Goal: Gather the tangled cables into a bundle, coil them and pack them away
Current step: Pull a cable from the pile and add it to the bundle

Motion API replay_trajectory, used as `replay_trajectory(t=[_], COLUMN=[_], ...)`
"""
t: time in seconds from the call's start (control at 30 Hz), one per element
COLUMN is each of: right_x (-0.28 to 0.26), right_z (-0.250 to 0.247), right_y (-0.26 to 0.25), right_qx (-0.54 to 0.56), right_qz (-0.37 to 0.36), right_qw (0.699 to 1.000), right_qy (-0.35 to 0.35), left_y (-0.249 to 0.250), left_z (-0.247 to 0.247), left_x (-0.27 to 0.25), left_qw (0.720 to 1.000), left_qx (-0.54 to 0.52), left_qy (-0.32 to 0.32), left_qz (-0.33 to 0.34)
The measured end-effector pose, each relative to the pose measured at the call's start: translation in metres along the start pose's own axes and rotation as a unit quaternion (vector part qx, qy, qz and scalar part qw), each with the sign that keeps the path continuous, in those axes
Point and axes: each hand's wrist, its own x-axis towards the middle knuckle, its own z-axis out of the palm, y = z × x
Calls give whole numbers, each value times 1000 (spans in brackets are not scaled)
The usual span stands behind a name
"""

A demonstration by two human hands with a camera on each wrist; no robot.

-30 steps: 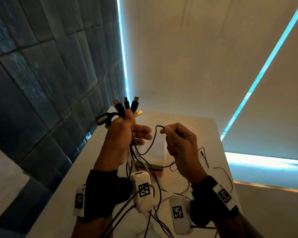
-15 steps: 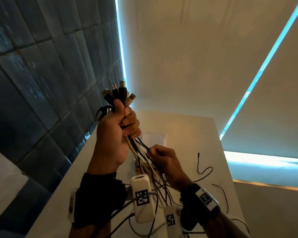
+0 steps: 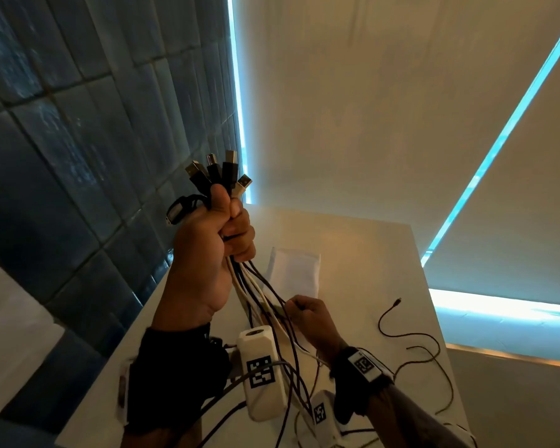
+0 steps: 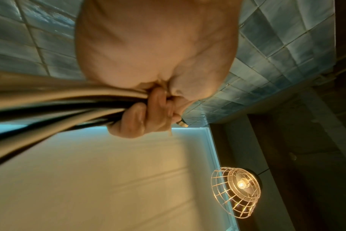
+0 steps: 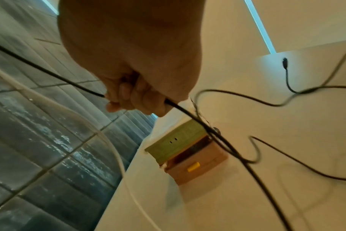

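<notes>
My left hand [image 3: 220, 231] is raised above the table and grips a bundle of black and white cables [image 3: 256, 292], with several USB plugs [image 3: 219, 171] sticking up out of the fist. The left wrist view shows the same fist [image 4: 148, 112] closed round the cables [image 4: 59, 107]. Lower down, my right hand [image 3: 299, 310] pinches a thin black cable [image 5: 188, 112] from the hanging strands. Loose black cable ends [image 3: 398, 334] trail over the white table [image 3: 369, 253] to the right, one ending in a small plug [image 5: 284, 62].
A white pouch [image 3: 296, 271] lies flat on the table behind the hands. A small box with a green lid and yellow latch [image 5: 188, 151] sits near the table's left edge. A dark tiled wall [image 3: 62, 156] runs along the left. A caged lamp [image 4: 237, 192] glows overhead.
My left hand closed into a fist round the bundle and lifted it. My right hand dropped from chest height down along the hanging strands and now pinches one low down.
</notes>
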Motion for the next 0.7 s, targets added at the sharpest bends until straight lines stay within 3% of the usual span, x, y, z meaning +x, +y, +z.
replay_trajectory(t=[0.07, 0.17, 0.27, 0.4, 0.47, 0.6, 0.7], right_x=[3, 0, -11, -34, -40, -35, -26], right_z=[-4, -11, -16, -9, -4, 1, 10], right_y=[-9, -54, -106, -142, -145, -124, -101], right_qx=[-13, 100, 200, 237, 231, 194, 175], right_qz=[13, -16, -96, -174, -189, -155, -121], right_qw=[999, 993, 975, 949, 943, 955, 966], right_qy=[47, 61, -2, -110, -146, -159, -146], left_y=[0, -2, -13, -21, -20, -7, -5], left_z=[-1, -4, -3, -2, -4, -4, -1], left_x=[2, 3, 6, 6, 4, -1, -3], left_qw=[999, 996, 989, 975, 981, 991, 992], left_qx=[12, 38, 82, 149, 109, -88, -106], left_qy=[28, 65, 109, 155, 150, 93, 68], left_qz=[-28, -56, -65, -54, -52, -42, -33])
